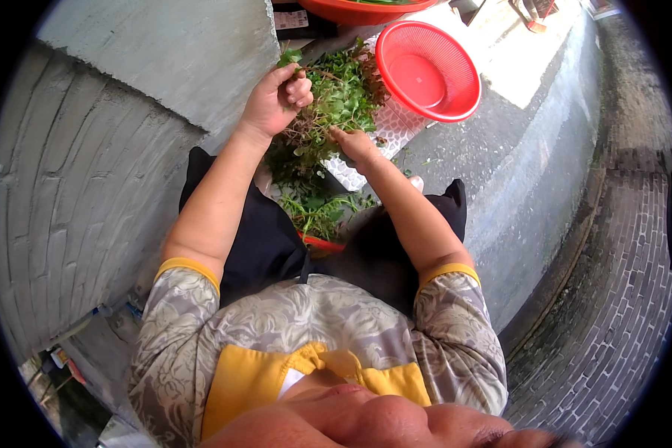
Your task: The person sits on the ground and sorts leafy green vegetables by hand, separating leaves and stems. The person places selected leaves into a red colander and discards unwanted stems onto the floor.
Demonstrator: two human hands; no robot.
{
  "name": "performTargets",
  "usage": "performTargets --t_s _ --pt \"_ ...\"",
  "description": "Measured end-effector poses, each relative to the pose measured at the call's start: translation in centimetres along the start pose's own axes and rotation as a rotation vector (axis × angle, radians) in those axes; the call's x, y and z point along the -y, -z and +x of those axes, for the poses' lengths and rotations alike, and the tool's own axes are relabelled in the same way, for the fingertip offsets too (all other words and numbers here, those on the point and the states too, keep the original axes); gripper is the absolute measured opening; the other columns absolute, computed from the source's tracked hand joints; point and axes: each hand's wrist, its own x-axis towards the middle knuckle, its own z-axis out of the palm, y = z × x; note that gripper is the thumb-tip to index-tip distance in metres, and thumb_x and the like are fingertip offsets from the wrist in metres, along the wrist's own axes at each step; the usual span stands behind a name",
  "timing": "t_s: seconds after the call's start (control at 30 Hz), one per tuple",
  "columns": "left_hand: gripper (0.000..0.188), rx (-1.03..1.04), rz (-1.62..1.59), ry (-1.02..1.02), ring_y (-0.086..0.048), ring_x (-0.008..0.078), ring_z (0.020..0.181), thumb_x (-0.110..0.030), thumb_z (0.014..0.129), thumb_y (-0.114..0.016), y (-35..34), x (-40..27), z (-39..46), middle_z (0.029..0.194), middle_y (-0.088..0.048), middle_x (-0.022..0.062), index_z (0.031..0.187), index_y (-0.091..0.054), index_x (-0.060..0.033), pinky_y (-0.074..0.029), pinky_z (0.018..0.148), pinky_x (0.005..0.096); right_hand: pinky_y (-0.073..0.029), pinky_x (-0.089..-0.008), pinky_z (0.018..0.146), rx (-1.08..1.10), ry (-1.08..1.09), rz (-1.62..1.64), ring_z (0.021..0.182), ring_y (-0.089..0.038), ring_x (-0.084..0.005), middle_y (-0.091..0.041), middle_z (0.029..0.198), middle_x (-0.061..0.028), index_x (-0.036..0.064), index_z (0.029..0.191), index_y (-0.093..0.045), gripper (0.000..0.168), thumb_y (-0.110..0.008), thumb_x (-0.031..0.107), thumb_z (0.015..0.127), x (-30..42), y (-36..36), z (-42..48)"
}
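My left hand (283,99) is closed around a leafy green stem (290,57), whose leaves stick out above the fist. To its right and lower, my right hand (354,147) touches the edge of a large heap of leafy greens (341,106); whether its fingers grip a stem cannot be told. The heap, with some reddish stems and leaves, lies on a low surface with a white and pinkish stone pattern (397,126). More cut greens (316,215) lie lower down between my knees, above a red rim (322,243).
A red plastic colander (425,78) stands at the heap's upper right. Beyond it is a larger red basin (364,12) holding greens. A rough grey concrete block or wall (168,50) stands close on the left. Concrete floor runs to a brick-patterned surface (610,291) at right.
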Motion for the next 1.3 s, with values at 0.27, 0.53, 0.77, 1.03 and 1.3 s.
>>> performTargets --t_s 0.27,0.53,0.77,1.03,1.3 --pt "0.035 0.519 0.611 0.366 -0.052 0.0077 0.077 -0.026 0.076 -0.073 -2.9 3.9 -4.2 0.084 -0.058 0.0017 0.098 -0.057 -0.0038 -0.045 0.069 0.0249 -0.045 -0.029 0.055 0.171 0.066 0.752 0.067 -0.056 -0.0163 -0.057 0.076 -0.005 0.008 0.087 -0.058 0.007 -0.057 0.014 0.083 -4.5 3.4 4.2" --pt "0.031 0.507 0.952 0.677 -0.057 0.0123 0.1 -0.019 0.086 -0.062 -1.9 2.9 -7.7 0.111 -0.061 0.0082 0.113 -0.057 -0.0034 -0.049 0.08 0.0273 -0.043 -0.0253 0.055 -0.04 0.448 0.494 0.064 -0.054 -0.0109 -0.059 0.076 -0.0022 0.003 0.089 -0.06 0.013 -0.063 0.014 0.082 -1.3 1.0 -1.3" --pt "0.043 -0.252 1.135 0.271 -0.055 0.0098 0.078 -0.028 0.079 -0.071 0.7 3.2 -5.4 0.094 -0.057 0.0048 0.108 -0.049 -0.0044 -0.05 0.062 0.0253 -0.04 -0.0222 0.056 -0.171 0.581 0.248 0.063 -0.048 -0.0075 -0.059 0.074 -0.0003 0.0 0.089 -0.062 0.016 -0.063 0.014 0.082 -0.8 1.6 -3.0" --pt "0.108 -0.11 1.281 0.215 -0.045 0.0275 0.119 -0.026 0.054 -0.086 0.0 6.9 -2.9 0.128 -0.046 0.0188 0.14 -0.024 -0.0031 -0.034 0.102 0.0352 -0.045 -0.026 0.059 -0.262 0.808 -0.174 0.063 -0.055 -0.0106 -0.062 0.071 -0.0063 -0.001 0.088 -0.063 0.021 -0.066 0.019 0.08 0.7 1.2 -6.7" --pt "0.051 -0.273 1.397 0.334 -0.059 0.0234 0.095 -0.023 0.067 -0.077 0.4 5.8 -1.8 0.104 -0.061 0.0116 0.109 -0.057 -0.0015 -0.049 0.081 0.0363 -0.047 -0.0301 0.061 -0.401 0.906 -0.329 0.064 -0.06 -0.0163 -0.064 0.072 -0.012 0.003 0.088 -0.065 0.021 -0.067 0.021 0.079 3.1 2.8 -9.4"
